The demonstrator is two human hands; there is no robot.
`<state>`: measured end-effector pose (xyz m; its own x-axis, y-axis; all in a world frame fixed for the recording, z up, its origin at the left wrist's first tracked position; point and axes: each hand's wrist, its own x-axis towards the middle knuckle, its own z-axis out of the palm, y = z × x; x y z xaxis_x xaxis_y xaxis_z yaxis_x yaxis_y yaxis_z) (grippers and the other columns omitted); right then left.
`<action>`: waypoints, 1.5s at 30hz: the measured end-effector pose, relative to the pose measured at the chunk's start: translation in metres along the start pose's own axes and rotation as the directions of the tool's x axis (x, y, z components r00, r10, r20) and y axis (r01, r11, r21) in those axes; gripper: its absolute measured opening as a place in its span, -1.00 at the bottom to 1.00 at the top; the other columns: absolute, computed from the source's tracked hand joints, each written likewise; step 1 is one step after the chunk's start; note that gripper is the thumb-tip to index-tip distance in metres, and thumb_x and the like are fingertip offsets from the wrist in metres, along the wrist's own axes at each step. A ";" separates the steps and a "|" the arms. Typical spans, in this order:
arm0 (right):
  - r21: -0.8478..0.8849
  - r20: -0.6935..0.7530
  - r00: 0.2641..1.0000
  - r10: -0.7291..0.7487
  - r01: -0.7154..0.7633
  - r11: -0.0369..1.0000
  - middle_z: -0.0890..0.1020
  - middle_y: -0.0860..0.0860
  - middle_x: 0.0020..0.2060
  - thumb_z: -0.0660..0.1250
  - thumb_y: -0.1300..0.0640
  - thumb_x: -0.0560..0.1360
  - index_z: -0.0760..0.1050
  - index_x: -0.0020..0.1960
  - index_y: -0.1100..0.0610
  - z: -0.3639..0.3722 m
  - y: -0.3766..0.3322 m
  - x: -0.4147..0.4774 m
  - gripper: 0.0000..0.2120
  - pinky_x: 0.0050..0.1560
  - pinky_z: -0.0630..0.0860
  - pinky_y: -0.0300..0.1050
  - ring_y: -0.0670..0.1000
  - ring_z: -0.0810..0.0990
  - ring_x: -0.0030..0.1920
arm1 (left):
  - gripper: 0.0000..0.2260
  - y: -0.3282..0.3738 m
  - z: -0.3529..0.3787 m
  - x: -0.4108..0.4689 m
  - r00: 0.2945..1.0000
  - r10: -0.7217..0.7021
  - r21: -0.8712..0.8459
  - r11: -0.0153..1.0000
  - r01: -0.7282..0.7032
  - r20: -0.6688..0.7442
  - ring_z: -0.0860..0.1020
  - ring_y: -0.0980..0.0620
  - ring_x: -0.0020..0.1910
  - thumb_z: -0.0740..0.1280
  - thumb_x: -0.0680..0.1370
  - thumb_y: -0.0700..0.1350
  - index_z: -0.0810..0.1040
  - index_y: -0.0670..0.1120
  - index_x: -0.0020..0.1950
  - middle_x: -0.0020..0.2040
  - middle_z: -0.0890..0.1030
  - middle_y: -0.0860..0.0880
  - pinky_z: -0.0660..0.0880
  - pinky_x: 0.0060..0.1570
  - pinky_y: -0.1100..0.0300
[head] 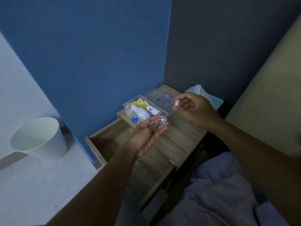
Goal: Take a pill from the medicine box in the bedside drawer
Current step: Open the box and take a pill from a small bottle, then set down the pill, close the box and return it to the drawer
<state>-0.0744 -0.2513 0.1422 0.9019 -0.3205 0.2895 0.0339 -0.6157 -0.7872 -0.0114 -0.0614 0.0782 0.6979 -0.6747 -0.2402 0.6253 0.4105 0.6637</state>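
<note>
Print on the white bottles [140, 112] in the medicine box [126, 105] is too blurred to read.

We can't read any labels in the medicine box [130, 106] (too small, blurry). Its near edge is hidden behind the left hand [147, 133]. Small clear item [162, 120] at that hand's fingertips: can't tell what. Tissue box [216, 101] mostly hidden behind right hand [194, 108]. Drawer [104, 142] interior too dark.

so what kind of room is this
Most likely a bedroom: a wooden bedside table with its drawer pulled open, bedding at lower right, and a white bin on the floor.
</note>
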 end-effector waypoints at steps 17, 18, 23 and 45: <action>-0.071 -0.047 0.914 0.403 -0.406 0.911 0.74 -0.03 -0.07 0.51 0.25 0.40 0.67 0.03 0.09 0.078 0.164 -0.079 -0.78 0.09 0.62 -0.02 0.02 0.70 0.00 | -0.75 -0.077 -0.061 0.086 0.980 0.199 0.911 0.404 -0.077 -0.005 0.60 0.23 -0.11 0.44 0.49 -0.08 0.65 -0.13 0.14 0.02 0.68 0.01 0.49 -0.17 0.49; -0.111 -0.052 0.922 0.383 -0.387 0.916 0.73 -0.04 -0.03 0.50 0.25 0.41 0.65 0.09 0.10 0.080 0.165 -0.080 -0.74 0.09 0.60 -0.13 0.01 0.69 0.03 | -0.76 -0.080 -0.064 0.090 0.977 0.209 0.948 0.299 -0.106 0.043 0.60 0.21 -0.07 0.40 0.53 -0.05 0.64 -0.11 0.15 0.03 0.67 0.01 0.46 -0.13 0.50; -0.167 -0.091 0.944 0.317 -0.329 0.930 0.69 0.01 0.09 0.47 0.27 0.44 0.59 0.21 0.11 0.091 0.175 -0.088 -0.65 0.16 0.51 -0.18 0.05 0.63 0.14 | -0.74 -0.100 -0.073 0.105 0.960 0.210 0.974 0.089 -0.209 0.187 0.57 0.11 0.14 0.31 0.58 -0.07 0.59 -0.06 0.25 0.18 0.64 -0.03 0.44 0.12 0.31; -0.006 -0.139 0.864 0.485 -0.490 0.872 0.67 -0.01 0.09 0.38 0.25 0.46 0.53 0.32 0.08 0.068 0.187 -0.056 -0.58 0.07 0.48 -0.34 -0.05 0.66 0.09 | -0.35 -0.116 -0.091 0.077 0.982 0.010 0.800 -0.582 -0.147 0.188 -0.10 -0.06 0.60 -0.06 0.63 0.21 -0.04 -0.15 0.60 0.62 -0.07 -0.14 0.00 0.56 0.05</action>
<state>-0.0887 -0.2991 -0.0580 0.7353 -0.6755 -0.0557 -0.4149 -0.3836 -0.8250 0.0017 -0.1057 -0.0820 0.6261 -0.7737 -0.0963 -0.7457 -0.6303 0.2159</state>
